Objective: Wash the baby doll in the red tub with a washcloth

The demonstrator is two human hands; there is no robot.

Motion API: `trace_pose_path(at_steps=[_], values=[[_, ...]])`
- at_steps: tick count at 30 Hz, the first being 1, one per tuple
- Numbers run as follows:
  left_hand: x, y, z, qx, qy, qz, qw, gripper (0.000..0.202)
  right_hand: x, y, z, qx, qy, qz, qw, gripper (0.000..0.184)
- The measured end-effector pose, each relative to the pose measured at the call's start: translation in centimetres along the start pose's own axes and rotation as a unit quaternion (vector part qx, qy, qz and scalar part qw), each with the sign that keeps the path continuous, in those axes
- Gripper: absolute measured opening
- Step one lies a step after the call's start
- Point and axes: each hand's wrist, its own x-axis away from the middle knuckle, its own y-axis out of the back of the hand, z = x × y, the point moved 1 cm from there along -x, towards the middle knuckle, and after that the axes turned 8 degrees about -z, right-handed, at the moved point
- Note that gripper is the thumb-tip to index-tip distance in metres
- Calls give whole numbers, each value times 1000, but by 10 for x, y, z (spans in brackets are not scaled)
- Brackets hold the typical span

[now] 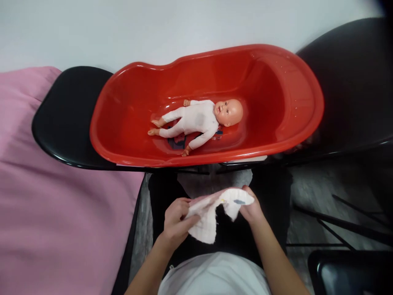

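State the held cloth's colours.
The cloth is mainly white, with a blue-grey patch and pink along its upper edge, shown in the head view.

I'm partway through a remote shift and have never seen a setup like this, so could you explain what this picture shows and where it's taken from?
There is no machine here: these are a person's bare hands. The single picture comes from a camera worn on the head, looking forward and down. The left hand and right hand hold a small white-and-pink cloth between them, above the person's lap. Beyond it, a red tub rests on black supports. Inside, a doll in white lies on its back, head toward the picture's right. Pink fabric spreads along the left side.
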Motion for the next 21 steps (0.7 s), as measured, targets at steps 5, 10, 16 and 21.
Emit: trace_pose_path(at_steps=[5,10,16,21], values=[[-7,3,-13,-62,-203,-15,977,24,-4,-20,-8,-30,-45,-27,998,48],[-14,-2,-16,-112,-288,-46,950,33,-3,-28,-12,-70,-70,-2,995,62],[-14,-21,-4,-150,-115,18,982,41,0,-34,-14,-101,-108,58,987,43],[-14,-34,14,-258,-51,11,965,46,-8,-39,-18,-86,-121,94,984,46]])
